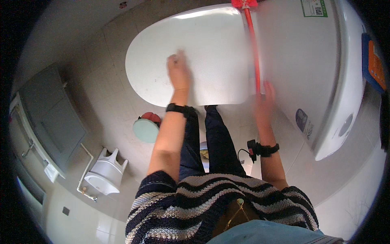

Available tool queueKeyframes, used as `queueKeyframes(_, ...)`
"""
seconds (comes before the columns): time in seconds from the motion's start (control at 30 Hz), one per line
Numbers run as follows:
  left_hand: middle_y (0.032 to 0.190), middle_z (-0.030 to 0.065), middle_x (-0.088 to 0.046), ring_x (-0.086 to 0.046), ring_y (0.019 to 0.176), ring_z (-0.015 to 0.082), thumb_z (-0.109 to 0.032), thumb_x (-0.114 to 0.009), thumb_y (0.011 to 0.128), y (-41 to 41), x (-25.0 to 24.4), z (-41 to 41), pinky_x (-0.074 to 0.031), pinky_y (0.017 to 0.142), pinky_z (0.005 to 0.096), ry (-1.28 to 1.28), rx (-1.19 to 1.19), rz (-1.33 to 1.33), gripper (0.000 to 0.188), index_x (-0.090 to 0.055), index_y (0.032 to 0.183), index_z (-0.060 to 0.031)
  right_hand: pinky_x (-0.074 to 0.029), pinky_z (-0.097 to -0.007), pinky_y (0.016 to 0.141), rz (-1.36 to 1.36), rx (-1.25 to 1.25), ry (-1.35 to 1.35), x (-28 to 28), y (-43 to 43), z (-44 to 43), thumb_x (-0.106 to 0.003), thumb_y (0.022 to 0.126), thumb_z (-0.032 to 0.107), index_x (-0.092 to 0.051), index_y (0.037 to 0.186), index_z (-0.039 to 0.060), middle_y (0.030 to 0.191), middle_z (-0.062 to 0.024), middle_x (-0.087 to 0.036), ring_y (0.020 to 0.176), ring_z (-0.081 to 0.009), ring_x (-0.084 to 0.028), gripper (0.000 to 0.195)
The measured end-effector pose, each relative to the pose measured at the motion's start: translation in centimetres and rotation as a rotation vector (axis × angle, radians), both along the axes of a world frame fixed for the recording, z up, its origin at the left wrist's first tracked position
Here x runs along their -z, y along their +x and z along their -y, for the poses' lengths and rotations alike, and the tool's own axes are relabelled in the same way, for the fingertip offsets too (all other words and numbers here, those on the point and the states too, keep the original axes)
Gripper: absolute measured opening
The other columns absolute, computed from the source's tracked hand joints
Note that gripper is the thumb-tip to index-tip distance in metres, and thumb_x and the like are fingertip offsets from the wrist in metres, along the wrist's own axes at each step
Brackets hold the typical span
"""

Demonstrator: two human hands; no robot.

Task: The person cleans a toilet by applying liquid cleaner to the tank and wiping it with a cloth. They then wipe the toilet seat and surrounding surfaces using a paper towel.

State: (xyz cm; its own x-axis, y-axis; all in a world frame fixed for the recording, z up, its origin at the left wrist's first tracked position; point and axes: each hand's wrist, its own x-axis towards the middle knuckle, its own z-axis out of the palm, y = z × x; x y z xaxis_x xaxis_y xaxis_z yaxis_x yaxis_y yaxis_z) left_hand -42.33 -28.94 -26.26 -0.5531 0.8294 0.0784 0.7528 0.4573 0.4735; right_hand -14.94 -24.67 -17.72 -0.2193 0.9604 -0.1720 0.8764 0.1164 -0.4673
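Note:
Before me lies the white lid of a toilet, closed flat, with a few small dark specks near its front. Blurred by motion, my left hand is over the lid with its fingers curled; whether something small is in them cannot be told. At the lid's hinge side, my right hand is around the near end of a red rod. The rod runs away from me along the gap beside the white cistern, and its far end has a red, flower-like head. Black straps circle both wrists.
A blue-and-orange pack sits on the cistern. Left of my legs are a pale green round thing and a red object. A white plastic stool, a pipe and a grey door are farther left. A basin shows between my legs.

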Motion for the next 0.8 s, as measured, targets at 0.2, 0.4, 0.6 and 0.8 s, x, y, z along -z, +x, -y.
queueKeyframes(0.2, 0.107, 0.0177, -0.055, -0.052, 0.098, 0.0329, 0.0, -0.05, 0.076, 12.8, 2.2, 4.1, -0.041, 0.088, 0.0411, -0.017, 0.246, 0.177, 0.044, -0.05, 0.119, -0.0042, -0.032, -0.04, 0.1, -0.011, -0.095, -0.08, -2.9, 0.3, 2.1, -0.049, 0.086, 0.007, -0.045, 0.123, 0.0006, 0.126, -0.018, -0.044, 0.118, -0.0319, -0.041, 0.038)
queueKeyframes(0.4, 0.102, 0.0159, -0.054, -0.052, 0.094, 0.032, -0.001, -0.055, 0.073, 10.8, 2.1, 5.8, -0.045, 0.079, 0.0393, -0.05, 0.222, 0.115, 0.049, -0.049, 0.122, -0.0067, -0.033, -0.0399, 0.099, -0.052, -0.086, -0.165, -3.1, 1.2, 4.2, -0.048, 0.087, 0.008, -0.044, 0.124, 0.0012, 0.127, -0.0169, -0.044, 0.118, -0.0309, -0.042, 0.038)
queueKeyframes(0.6, 0.093, 0.0175, -0.054, -0.051, 0.088, 0.0329, 0.004, -0.05, 0.076, 2.0, -0.1, 5.5, -0.045, 0.075, 0.042, -0.078, -0.242, 0.201, 0.041, -0.053, 0.115, -0.0049, -0.033, -0.0394, 0.1, -0.033, -0.067, -0.211, -2.9, 2.1, 4.4, -0.047, 0.087, 0.008, -0.044, 0.126, 0.0026, 0.126, -0.016, -0.046, 0.118, -0.0308, -0.042, 0.039)
queueKeyframes(0.8, 0.109, 0.0137, -0.054, -0.048, 0.108, 0.0303, 0.002, -0.047, 0.077, 17.1, -0.8, 5.5, -0.04, 0.093, 0.0398, -0.14, 0.323, 0.458, 0.05, -0.043, 0.126, -0.007, -0.033, -0.0398, 0.099, -0.028, -0.137, -0.197, -3.3, 0.7, 3.8, -0.047, 0.086, 0.007, -0.045, 0.125, 0.0037, 0.126, -0.0158, -0.046, 0.117, -0.0308, -0.043, 0.039)
